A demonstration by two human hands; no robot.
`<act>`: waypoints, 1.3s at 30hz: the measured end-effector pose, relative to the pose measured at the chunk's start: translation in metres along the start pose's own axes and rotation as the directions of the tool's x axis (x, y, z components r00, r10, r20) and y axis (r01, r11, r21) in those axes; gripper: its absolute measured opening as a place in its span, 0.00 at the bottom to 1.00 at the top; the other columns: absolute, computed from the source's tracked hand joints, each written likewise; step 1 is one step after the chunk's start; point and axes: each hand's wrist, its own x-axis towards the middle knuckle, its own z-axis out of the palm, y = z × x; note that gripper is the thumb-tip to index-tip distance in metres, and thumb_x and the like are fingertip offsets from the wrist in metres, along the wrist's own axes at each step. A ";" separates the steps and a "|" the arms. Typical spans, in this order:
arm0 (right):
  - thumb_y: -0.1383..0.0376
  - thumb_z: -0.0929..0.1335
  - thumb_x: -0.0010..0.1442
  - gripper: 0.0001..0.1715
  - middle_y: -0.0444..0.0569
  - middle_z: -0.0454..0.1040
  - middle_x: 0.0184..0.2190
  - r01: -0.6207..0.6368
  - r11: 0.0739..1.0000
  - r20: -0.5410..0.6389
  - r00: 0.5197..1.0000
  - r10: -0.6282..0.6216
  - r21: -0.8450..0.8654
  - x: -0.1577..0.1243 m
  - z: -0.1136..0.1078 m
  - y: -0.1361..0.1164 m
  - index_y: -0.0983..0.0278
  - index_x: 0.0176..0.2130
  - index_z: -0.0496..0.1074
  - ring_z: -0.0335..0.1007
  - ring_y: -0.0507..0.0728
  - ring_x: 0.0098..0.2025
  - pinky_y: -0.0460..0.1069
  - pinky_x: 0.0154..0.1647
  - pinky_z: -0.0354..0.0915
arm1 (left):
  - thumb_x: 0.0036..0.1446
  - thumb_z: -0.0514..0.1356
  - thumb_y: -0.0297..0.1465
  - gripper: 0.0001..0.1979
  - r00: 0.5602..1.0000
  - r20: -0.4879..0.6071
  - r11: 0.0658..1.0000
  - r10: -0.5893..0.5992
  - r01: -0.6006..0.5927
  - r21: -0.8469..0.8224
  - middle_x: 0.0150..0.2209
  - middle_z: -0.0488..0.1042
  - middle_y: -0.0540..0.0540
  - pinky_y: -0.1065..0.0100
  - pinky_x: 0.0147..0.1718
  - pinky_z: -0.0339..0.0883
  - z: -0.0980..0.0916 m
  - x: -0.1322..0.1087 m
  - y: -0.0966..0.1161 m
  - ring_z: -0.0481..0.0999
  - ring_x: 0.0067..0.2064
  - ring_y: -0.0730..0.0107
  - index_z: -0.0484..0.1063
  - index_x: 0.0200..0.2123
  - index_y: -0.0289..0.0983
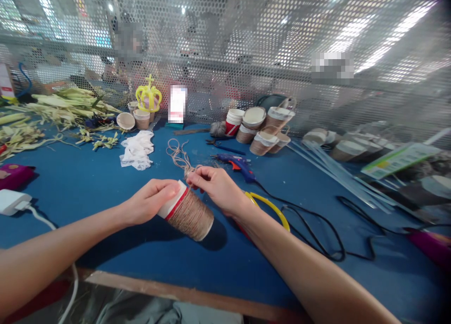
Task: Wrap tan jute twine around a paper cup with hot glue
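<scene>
Cup (192, 213), twine-wrapped, tilts nearer me and left of the glue gun (235, 164). My left hand (150, 202) grips its white end; my right (214, 185) pinches loose twine (188, 170). I'm probably winding; that calls for steady tension.

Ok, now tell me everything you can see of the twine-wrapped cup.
The cup is held tilted over the blue table, its white end toward the picture's upper left, base toward lower right. Next to the white band runs a red stripe, then rough-looking brown twine in close rows toward a pale base edge. The left hand grips the white band; the right hand pinches loose strands beside the cup.
</scene>
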 end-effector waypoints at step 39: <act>0.54 0.67 0.51 0.25 0.51 0.73 0.35 -0.128 0.992 0.319 0.940 0.120 0.005 -0.004 -0.013 -0.007 0.66 0.45 0.66 0.70 0.55 0.33 0.50 0.32 0.67 | 0.55 0.51 0.44 0.21 0.967 -0.251 0.962 -0.050 -0.021 -0.271 0.23 0.71 0.47 0.72 0.25 0.61 -0.013 0.017 -0.002 0.68 0.25 0.73 0.70 0.28 0.30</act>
